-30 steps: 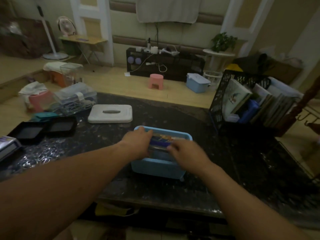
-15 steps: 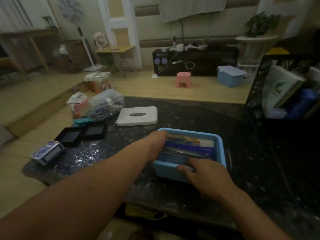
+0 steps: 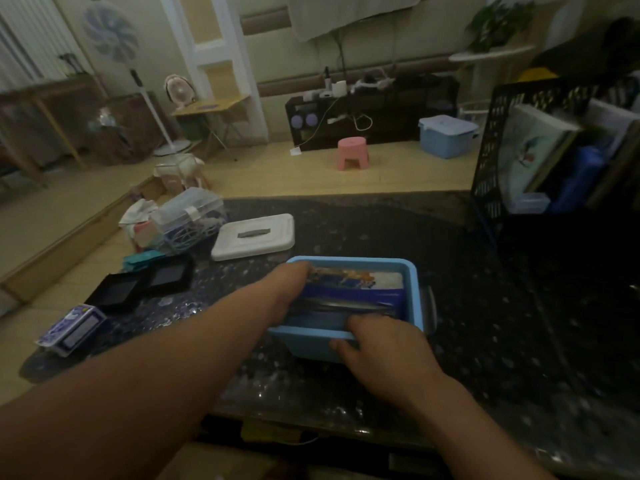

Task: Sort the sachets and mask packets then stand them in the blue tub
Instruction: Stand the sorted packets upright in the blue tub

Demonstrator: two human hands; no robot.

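Observation:
The blue tub [image 3: 412,284] stands on the dark stone table. Several sachets and mask packets [image 3: 353,287] stand upright in it, side by side, blue and orange prints showing. My left hand [image 3: 289,289] reaches into the tub's left end, its fingers curled down round the packets' left ends and partly hidden. My right hand [image 3: 381,344] is at the tub's near wall. Its thumb lies on the outside and its fingers hook over the rim against the nearest packet.
A white lid [image 3: 254,235] lies just behind the tub to the left. Further left are a clear plastic box [image 3: 188,223], two black trays [image 3: 138,285] and a small blue-and-white box [image 3: 71,329]. A black mesh rack [image 3: 491,161] of books stands at the right.
My right hand has slid back from the top of the packets to the tub's near wall. My left hand stays at the left end. My head has turned left.

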